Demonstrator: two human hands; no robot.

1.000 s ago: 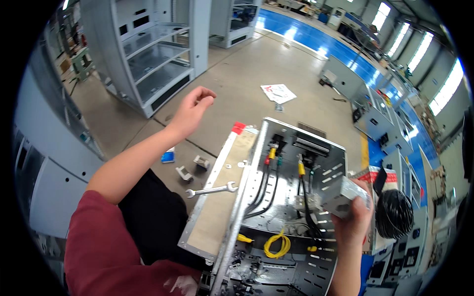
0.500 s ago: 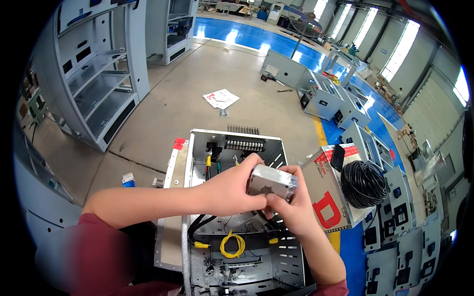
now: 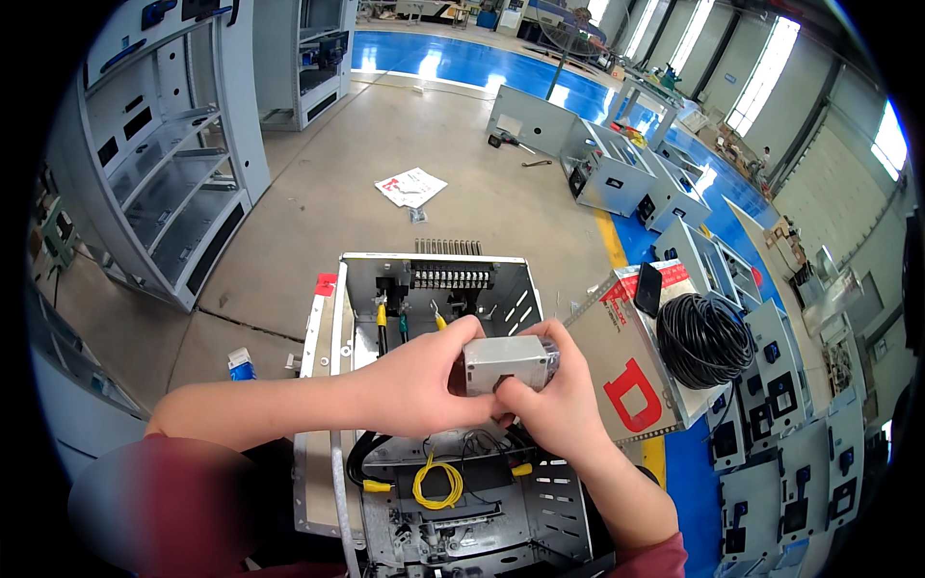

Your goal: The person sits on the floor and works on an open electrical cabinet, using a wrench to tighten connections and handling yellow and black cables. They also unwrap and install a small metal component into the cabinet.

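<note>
Between my two hands is a small grey metal box-shaped part (image 3: 505, 360) with some clear plastic at its right end. My left hand (image 3: 424, 380) grips its left side, and my right hand (image 3: 554, 400) holds the right end, thumb against the near face. Both hold it above an open metal electrical enclosure (image 3: 525, 294). Inside that enclosure are a terminal block (image 3: 451, 279) at the far wall, a coil of yellow wire (image 3: 438, 484), and black cables with yellow ends (image 3: 378, 486). My hands hide the middle of the enclosure.
Right of the enclosure, a cardboard box (image 3: 617, 356) bears a black cable coil (image 3: 705, 340) and a phone (image 3: 648, 289). Tall grey cabinets (image 3: 226, 125) stand at the left. A paper sheet (image 3: 411, 187) lies on the floor ahead. More metal enclosures (image 3: 607, 173) line the right.
The view has shifted, so the surroundings sit further left. The grey part has tipped in my hands, showing more of its top face; both hands still hold it.
</note>
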